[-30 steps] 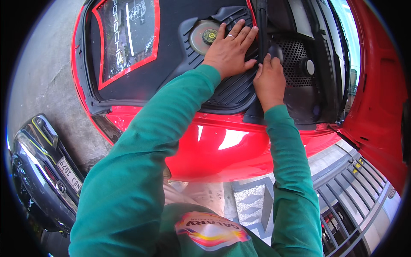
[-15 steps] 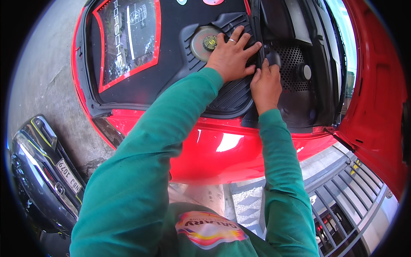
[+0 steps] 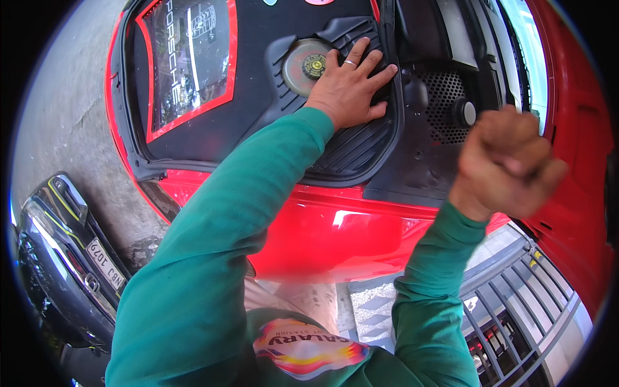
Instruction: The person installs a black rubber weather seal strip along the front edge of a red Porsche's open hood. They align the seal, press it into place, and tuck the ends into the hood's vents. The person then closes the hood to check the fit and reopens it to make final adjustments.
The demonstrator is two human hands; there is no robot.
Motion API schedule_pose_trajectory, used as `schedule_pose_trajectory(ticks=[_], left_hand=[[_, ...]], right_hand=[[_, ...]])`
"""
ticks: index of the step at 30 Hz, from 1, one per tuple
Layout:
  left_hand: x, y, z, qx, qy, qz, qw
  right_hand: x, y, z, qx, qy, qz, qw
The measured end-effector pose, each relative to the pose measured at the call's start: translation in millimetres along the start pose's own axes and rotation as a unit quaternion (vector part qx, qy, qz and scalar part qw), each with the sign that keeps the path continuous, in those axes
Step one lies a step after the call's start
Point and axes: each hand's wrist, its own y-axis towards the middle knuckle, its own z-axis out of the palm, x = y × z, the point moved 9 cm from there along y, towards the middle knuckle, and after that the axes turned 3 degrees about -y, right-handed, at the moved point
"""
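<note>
My left hand [image 3: 348,87] lies with fingers spread on a black ribbed plastic cover [image 3: 361,151] in the opened compartment of a red car [image 3: 329,235]. Just beside that hand, a round metal disc [image 3: 293,74] with a dark cap [image 3: 314,66] in its middle shows through the cover. Closed in a fist and slightly blurred, my right hand [image 3: 506,164] is raised over the compartment's right side, close to the red lid [image 3: 583,168]. Nothing shows in the fist. Near it are a round light-topped knob [image 3: 465,113] and a black perforated panel [image 3: 438,106].
A clear panel with a red border [image 3: 184,64] covers the compartment's left part. At the lower left stands a dark vehicle [image 3: 61,264] on the concrete ground [image 3: 64,116]. Metal railings [image 3: 529,290] run along the lower right.
My right hand has lifted off the cover's right edge, moved right and closed into a fist. The left hand stays pressed in nearly the same place.
</note>
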Motion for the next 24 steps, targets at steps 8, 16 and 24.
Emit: schedule_pose_trajectory(ticks=[8,16,24], left_hand=[[-8,12,3,-0.002,-0.009,0.016,1.000],[-15,19,6,-0.007,-0.001,0.033,0.999],[-7,8,-1,0.000,-0.016,0.012,1.000]], right_hand=[[-55,-17,-6,-0.039,-0.071,0.055,0.995],[-128,-102,-1,0.002,-0.172,0.206,0.963],[-38,-1,27,0.016,-0.275,0.049,0.960]])
